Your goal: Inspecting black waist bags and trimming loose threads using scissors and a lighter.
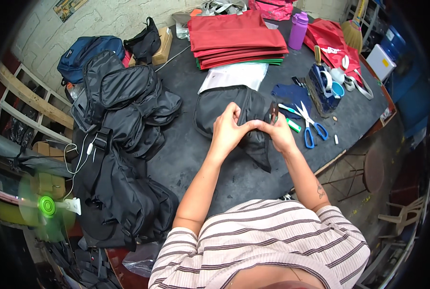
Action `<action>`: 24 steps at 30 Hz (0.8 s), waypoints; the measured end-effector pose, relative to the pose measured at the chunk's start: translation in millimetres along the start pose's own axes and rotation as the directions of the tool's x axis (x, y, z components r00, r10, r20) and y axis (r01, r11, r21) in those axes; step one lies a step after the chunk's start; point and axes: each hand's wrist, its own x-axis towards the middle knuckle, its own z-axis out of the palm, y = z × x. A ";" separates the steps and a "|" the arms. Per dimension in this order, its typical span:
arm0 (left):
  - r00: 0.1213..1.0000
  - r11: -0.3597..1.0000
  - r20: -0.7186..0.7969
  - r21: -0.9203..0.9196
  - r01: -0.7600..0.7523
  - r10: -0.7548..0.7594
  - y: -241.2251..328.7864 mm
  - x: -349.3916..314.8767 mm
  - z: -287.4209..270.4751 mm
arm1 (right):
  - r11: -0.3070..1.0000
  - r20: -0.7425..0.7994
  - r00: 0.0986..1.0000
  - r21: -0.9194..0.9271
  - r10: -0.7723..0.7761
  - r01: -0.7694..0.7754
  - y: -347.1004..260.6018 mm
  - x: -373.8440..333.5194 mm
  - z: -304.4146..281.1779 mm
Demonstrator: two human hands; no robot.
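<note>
A black fabric bag piece lies on the dark table in front of me, with a pointed flap hanging toward my body. My left hand is closed on its near edge, thumb and fingers pinching the cloth. Close beside it, my right hand is closed too, the two thumbs almost meeting at the fabric. From the right fingers sticks up a small dark tool with a narrow tip; its exact kind is hard to make out. The fingers partly hide the gripped cloth.
Blue-handled scissors, a green marker-like item and a navy tool caddy are to the right. Folded red fabric is stacked beyond. Black bags pile up at left, above a spinning green fan. A purple bottle stands at back.
</note>
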 end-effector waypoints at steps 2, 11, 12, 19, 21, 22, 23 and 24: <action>1.000 1.000 -0.022 0.025 0.006 -0.006 -3.9 7.3 -3.9 | 0.993 -0.047 0.999 -0.113 0.010 -0.016 -4.3 0.6 3.7; 0.932 0.987 -0.351 -0.159 0.038 -0.092 -22.3 35.1 -30.6 | 0.861 -0.128 0.990 -0.495 0.064 -0.120 61.2 17.3 -107.5; 0.928 0.981 -0.353 -0.184 0.056 -0.119 -18.4 34.1 -31.9 | 0.811 -0.120 0.988 -0.565 0.102 -0.152 54.3 12.0 -107.1; 0.894 0.936 -0.361 -0.123 -0.330 0.267 -12.5 12.5 7.3 | 0.575 0.098 0.798 -0.642 -0.594 0.508 3.1 -13.3 -25.6; 0.923 0.917 -0.155 -0.137 -0.373 0.352 15.4 -10.5 23.7 | 0.681 0.234 0.900 -0.592 -0.368 0.432 13.1 -7.2 -4.4; 0.872 0.869 -0.022 -0.070 -0.490 0.490 27.1 -24.8 27.4 | 0.816 0.319 0.929 -0.577 0.186 0.035 44.1 -6.6 -31.2; 0.816 0.807 0.038 -0.184 -0.561 0.577 29.3 -40.2 38.6 | 0.817 0.317 0.931 -0.575 0.181 0.037 44.6 -8.2 -31.1; 0.771 0.814 0.266 -0.123 -0.568 0.579 34.8 -52.7 39.9 | 0.816 0.311 0.933 -0.577 0.178 0.037 42.0 4.0 -36.7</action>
